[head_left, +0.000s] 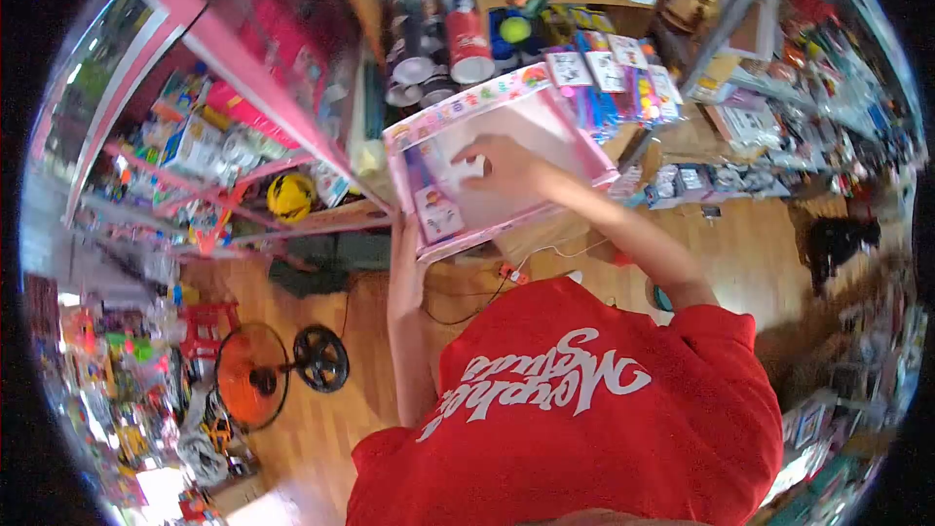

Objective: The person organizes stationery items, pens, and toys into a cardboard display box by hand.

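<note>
A shallow pink box (474, 102) with a patterned rim is tilted in front of me, its open side facing up. My left hand (406, 231) grips its left side near the lower corner; part of the fingers is hidden behind the box wall. Inside, along the left end, lies a packet with a white card (439, 213) and purple parts. Over the box's pale interior is my right hand (504, 168), slightly blurred, its thumb and fingers curved and apart with nothing seen between them.
Similar packets with white cards (606, 71) lie on the shelf right of the box. Beyond it stand dark and red cylinders (469, 44). A pink shelf frame (268, 78) rises at left, near a yellow ball (290, 196). An orange fan (251, 376) stands on the wooden floor.
</note>
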`<act>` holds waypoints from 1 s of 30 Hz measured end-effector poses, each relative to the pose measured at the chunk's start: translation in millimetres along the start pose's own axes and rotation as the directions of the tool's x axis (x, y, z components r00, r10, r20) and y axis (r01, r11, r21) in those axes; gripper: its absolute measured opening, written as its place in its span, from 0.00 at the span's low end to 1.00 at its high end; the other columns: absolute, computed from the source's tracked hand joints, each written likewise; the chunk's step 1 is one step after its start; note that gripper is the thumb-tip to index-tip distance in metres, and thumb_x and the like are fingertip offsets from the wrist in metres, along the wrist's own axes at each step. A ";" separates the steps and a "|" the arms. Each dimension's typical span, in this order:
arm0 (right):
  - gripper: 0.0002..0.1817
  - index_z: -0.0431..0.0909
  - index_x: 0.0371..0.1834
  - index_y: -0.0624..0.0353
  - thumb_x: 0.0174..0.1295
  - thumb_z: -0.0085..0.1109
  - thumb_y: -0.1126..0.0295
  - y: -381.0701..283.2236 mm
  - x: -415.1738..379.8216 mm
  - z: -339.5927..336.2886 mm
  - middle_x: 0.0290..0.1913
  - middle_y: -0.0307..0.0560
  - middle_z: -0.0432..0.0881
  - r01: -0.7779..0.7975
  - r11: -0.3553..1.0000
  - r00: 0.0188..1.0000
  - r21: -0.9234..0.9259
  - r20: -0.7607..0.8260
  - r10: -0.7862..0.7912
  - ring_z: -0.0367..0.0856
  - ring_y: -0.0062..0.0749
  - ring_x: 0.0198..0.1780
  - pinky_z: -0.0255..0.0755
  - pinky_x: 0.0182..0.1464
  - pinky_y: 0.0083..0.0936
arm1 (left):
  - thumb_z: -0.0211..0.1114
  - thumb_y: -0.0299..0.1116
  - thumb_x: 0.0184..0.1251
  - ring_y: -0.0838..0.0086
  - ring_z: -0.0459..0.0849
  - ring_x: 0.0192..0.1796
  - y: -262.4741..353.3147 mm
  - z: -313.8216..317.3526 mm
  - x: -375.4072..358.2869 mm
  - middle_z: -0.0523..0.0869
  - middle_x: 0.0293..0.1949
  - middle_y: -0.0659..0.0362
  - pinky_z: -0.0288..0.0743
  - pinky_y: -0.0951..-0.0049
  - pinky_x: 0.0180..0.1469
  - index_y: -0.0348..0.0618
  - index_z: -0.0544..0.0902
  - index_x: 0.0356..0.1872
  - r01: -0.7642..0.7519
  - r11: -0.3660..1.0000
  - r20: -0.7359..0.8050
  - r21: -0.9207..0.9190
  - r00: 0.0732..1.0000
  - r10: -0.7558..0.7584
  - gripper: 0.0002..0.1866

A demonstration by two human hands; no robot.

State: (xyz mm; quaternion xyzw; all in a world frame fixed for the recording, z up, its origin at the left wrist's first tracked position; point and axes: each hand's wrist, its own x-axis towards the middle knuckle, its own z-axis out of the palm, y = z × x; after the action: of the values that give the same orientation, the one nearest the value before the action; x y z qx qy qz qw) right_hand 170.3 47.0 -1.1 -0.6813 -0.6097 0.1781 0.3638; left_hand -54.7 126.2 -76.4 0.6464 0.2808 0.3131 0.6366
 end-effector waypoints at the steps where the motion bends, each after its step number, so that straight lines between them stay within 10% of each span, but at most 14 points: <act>1: 0.18 0.81 0.45 0.58 0.49 0.67 0.66 7.0 -1.3 -19.0 0.41 0.54 0.79 -0.045 0.998 0.997 -0.047 -0.064 0.042 0.81 0.41 0.41 0.75 0.43 0.32 | 0.53 0.52 0.71 0.66 0.68 0.65 -1.4 2.6 4.5 0.65 0.65 0.54 0.68 0.62 0.61 0.41 0.55 0.72 -0.004 1.000 0.085 0.025 0.996 0.001 0.36; 3: 0.19 0.80 0.43 0.60 0.49 0.68 0.63 37.9 -8.0 -68.8 0.45 0.54 0.79 -0.228 0.836 0.874 -0.500 -0.483 -0.051 0.81 0.43 0.45 0.74 0.46 0.35 | 0.53 0.49 0.72 0.65 0.63 0.69 -5.4 0.7 13.6 0.60 0.68 0.54 0.63 0.60 0.65 0.42 0.54 0.72 0.070 0.997 0.200 -0.042 0.978 -0.060 0.35; 7: 0.23 0.79 0.45 0.62 0.51 0.65 0.56 60.0 -14.9 -92.6 0.47 0.57 0.79 -0.709 0.437 0.698 -0.553 -0.640 0.322 0.76 0.51 0.52 0.73 0.50 0.45 | 0.53 0.47 0.72 0.64 0.60 0.71 0.8 0.3 3.7 0.58 0.70 0.53 0.60 0.59 0.67 0.41 0.54 0.72 0.210 0.936 0.141 -0.284 0.974 -0.176 0.34; 15: 0.23 0.80 0.45 0.62 0.53 0.62 0.55 79.3 -5.2 -63.2 0.48 0.54 0.75 -0.792 0.387 0.588 -0.472 -0.760 0.276 0.73 0.45 0.52 0.66 0.52 0.45 | 0.52 0.50 0.71 0.61 0.59 0.71 4.9 -5.6 1.4 0.58 0.70 0.53 0.56 0.58 0.69 0.45 0.53 0.73 0.259 0.920 0.142 -0.295 0.964 -0.226 0.35; 23: 0.29 0.81 0.46 0.61 0.48 0.67 0.48 55.1 -7.2 -53.3 0.51 0.53 0.72 -0.728 0.442 0.679 -0.525 -0.640 0.358 0.68 0.44 0.54 0.63 0.52 0.41 | 0.52 0.51 0.71 0.58 0.56 0.72 4.4 -4.2 3.3 0.55 0.72 0.52 0.54 0.56 0.70 0.46 0.51 0.73 0.252 0.928 0.162 -0.276 0.963 -0.213 0.36; 30: 0.08 0.83 0.28 0.60 0.48 0.57 0.70 57.0 -6.5 -43.2 0.37 0.51 0.78 -0.677 0.452 0.682 -0.580 -0.726 0.090 0.77 0.40 0.40 0.68 0.44 0.40 | 0.51 0.51 0.71 0.58 0.55 0.73 -2.2 -11.0 8.4 0.53 0.72 0.53 0.52 0.54 0.71 0.48 0.50 0.74 0.279 0.922 0.176 -0.270 0.955 -0.237 0.37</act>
State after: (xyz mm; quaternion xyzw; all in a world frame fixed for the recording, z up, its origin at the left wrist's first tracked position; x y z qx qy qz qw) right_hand 238.6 29.3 -14.0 -0.9119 -0.2846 -0.2695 0.1218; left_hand -57.6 139.8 -78.2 0.5230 0.2693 0.2183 0.7786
